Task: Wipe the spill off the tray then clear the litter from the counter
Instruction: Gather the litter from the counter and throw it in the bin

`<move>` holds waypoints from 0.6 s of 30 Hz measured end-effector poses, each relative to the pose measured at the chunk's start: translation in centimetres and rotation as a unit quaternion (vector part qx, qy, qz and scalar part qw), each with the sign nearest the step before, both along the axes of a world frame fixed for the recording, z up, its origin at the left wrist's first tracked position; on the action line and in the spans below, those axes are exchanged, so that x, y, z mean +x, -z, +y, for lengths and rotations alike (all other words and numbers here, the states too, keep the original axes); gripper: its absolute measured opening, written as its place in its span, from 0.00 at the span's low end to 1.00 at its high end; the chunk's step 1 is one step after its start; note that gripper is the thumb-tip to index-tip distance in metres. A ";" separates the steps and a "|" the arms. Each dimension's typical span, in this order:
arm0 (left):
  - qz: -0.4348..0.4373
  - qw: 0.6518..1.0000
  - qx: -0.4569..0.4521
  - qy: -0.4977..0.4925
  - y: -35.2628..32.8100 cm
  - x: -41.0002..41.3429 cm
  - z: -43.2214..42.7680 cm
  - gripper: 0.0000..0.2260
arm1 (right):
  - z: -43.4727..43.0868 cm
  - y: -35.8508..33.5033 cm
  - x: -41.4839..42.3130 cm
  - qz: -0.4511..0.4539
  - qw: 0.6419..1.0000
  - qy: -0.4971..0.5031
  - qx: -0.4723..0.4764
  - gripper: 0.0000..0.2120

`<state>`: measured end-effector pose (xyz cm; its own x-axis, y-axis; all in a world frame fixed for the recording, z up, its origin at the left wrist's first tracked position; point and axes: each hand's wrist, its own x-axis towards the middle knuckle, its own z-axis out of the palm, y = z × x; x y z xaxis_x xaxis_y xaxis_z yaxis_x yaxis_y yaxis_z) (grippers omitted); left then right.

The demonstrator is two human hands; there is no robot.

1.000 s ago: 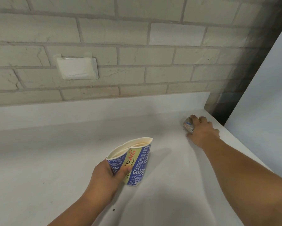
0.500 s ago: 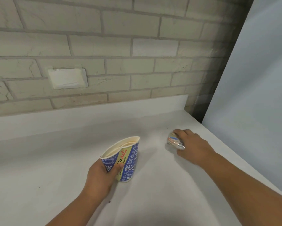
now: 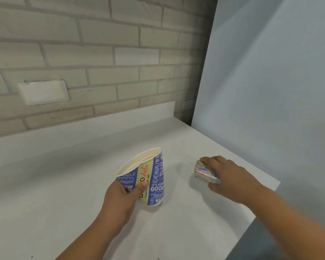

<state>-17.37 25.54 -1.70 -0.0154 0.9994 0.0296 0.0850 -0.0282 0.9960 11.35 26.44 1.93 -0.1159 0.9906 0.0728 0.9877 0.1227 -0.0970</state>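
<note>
My left hand [image 3: 120, 197] grips a squashed blue and yellow paper cup [image 3: 150, 177] printed with bakery words, its mouth pinched narrow, held upright just above the white counter [image 3: 54, 194]. My right hand [image 3: 227, 177] is curled over a small crumpled shiny wrapper or can [image 3: 205, 171] at the counter's right side, lifting it slightly off the surface. No tray is in view.
A painted brick wall [image 3: 101, 53] with a white cover plate [image 3: 43, 92] rises behind the counter's low backsplash. A tall pale blue-grey panel [image 3: 270, 91] stands on the right. The counter's right edge [image 3: 259, 209] drops off near my right forearm.
My right hand has drawn the crumpled piece back from the far right corner toward me. The left hand keeps its hold on the cup. My view has shifted right.
</note>
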 end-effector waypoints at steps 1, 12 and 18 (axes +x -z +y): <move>0.000 1.000 0.002 0.018 -0.1 0.3 -0.4 0.09 | -1.1 -0.1 0.4 0.003 1.000 0.015 0.000 0.33; 0.027 0.989 0.011 0.144 0.2 2.6 -5.0 0.10 | -12.2 -0.1 3.9 0.036 0.988 0.149 -0.014 0.34; 0.034 0.987 0.024 0.156 -1.1 4.6 -7.2 0.10 | -16.0 -2.2 8.5 0.111 0.977 0.183 -0.026 0.39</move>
<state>-12.81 18.35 -0.63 0.2964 0.9527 0.0671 0.1305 -0.1100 0.9853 19.88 10.45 4.12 0.2592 0.9658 0.0045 0.9186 -0.2450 -0.3101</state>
